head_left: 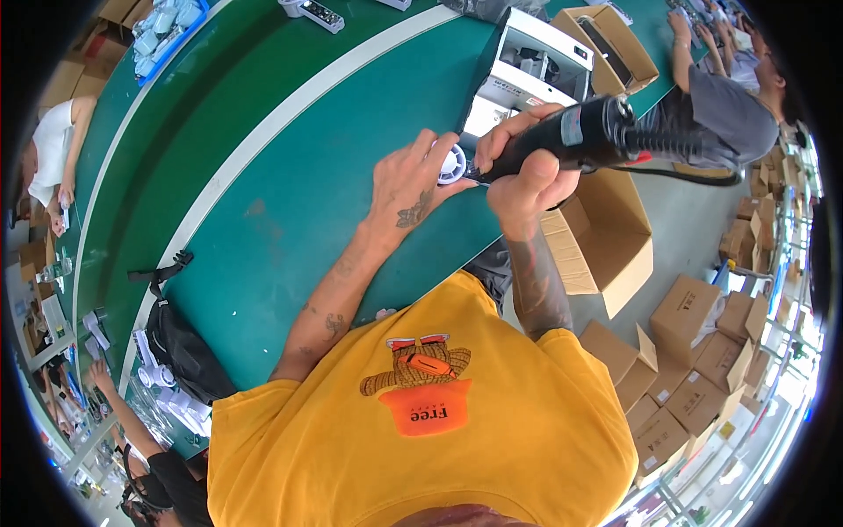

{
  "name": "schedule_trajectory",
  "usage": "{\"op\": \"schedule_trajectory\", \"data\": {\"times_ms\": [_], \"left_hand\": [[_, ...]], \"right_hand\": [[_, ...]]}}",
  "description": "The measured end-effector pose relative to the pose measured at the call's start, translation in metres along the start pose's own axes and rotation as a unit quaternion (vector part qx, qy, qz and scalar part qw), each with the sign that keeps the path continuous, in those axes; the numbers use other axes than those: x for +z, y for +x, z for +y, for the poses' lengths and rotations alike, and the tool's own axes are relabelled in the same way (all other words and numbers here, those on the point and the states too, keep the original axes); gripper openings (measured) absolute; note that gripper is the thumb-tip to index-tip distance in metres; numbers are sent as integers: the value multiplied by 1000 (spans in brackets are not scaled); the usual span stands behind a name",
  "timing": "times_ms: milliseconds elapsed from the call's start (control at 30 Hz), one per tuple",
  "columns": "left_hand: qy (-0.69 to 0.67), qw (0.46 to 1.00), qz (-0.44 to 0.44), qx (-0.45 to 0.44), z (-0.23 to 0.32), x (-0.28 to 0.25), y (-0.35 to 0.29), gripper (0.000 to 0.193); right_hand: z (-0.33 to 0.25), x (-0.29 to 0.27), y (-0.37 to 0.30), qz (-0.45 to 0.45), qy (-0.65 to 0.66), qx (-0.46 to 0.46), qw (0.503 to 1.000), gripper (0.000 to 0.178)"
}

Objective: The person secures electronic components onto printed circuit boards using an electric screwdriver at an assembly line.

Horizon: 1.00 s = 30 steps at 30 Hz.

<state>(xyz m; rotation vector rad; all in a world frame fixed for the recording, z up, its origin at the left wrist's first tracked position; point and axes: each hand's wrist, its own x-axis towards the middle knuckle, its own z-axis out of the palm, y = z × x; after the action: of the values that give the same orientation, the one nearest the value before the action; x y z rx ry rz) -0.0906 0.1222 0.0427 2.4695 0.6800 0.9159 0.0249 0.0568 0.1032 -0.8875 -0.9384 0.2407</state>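
Note:
My left hand [408, 180] is closed on a small white fan [453, 164], a round part with vanes, above the green table. Wrapped round a black electric screwdriver [575, 139] is my right hand [525, 180]. The tool lies nearly level, its cable trailing off to the right. Its front end points at the fan and is close beside it; my fingers hide whether the bit touches. Just beyond both hands stands an open white-and-black box [536, 66] with parts in its compartments.
Open cardboard boxes stand right of the table, one large box [606, 237] nearest me and one [606, 44] behind. A green conveyor belt [211, 105] curves past on the left. A black bag [180, 347] lies at the table's left edge. Co-workers sit on both sides.

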Motion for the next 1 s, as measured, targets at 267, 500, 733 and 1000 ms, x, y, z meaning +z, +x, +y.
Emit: {"op": "schedule_trajectory", "data": {"times_ms": [267,500,733,1000], "left_hand": [[-5,971,-230,-59,-5,-91,-3,44],[182,940,-40,-286,-178,-212,-26,59],[460,822,-99,-322,-335,-257,71,92],[215,957,-184,-58,-372,-172,193,87]], "right_hand": [[-29,-14,2,-2,64,107,992,86],[-10,-75,-26,84,43,82,992,73],[-6,-55,-36,31,-61,-19,997,85],[-36,-59,-22,-115,60,222,966,83]]}}
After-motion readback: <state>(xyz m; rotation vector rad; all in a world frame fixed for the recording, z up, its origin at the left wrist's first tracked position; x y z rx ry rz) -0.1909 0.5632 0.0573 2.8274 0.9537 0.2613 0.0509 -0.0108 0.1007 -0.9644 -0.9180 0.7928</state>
